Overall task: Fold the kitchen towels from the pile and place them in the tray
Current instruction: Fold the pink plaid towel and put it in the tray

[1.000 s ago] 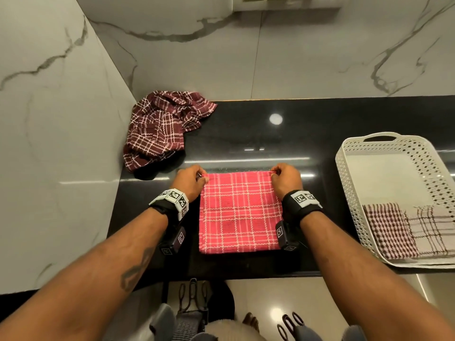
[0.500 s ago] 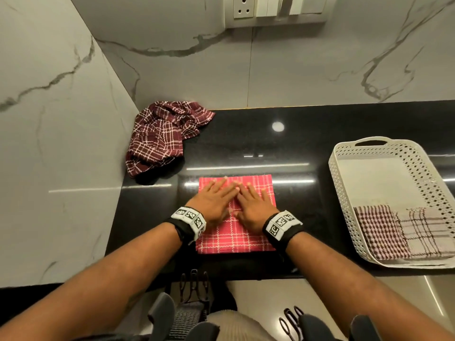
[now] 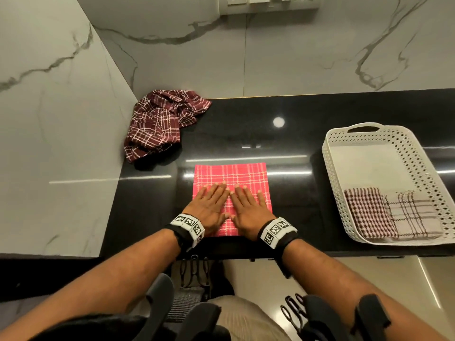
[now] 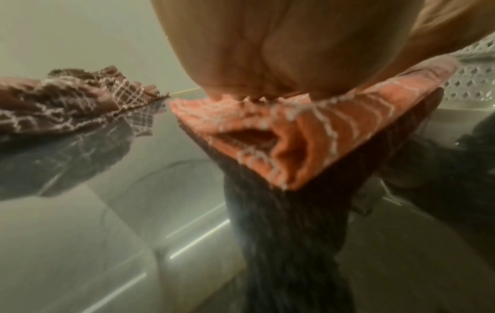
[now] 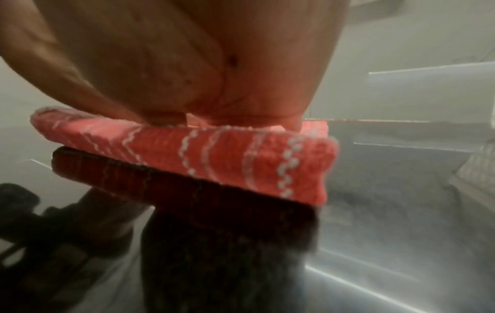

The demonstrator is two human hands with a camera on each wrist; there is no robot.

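A folded red checked towel (image 3: 231,175) lies flat on the black counter (image 3: 290,193) near its front edge. My left hand (image 3: 211,203) and right hand (image 3: 248,205) press flat on its near half, side by side, fingers straight. The wrist views show each palm on the towel's folded layers (image 4: 308,135) (image 5: 214,152). A crumpled pile of maroon checked towels (image 3: 160,126) sits in the back left corner. The white perforated tray (image 3: 364,134) stands at the right, holding two folded towels: a brown checked one (image 3: 366,212) and a pale one (image 3: 413,215).
Marble walls rise at the left and behind the counter, with a socket panel (image 3: 270,3) above. The counter's front edge runs just under my wrists. Bare black counter lies between the red towel and the tray.
My hands let go of the towel's far corners, came together on top of it and slid flat toward me over the cloth.
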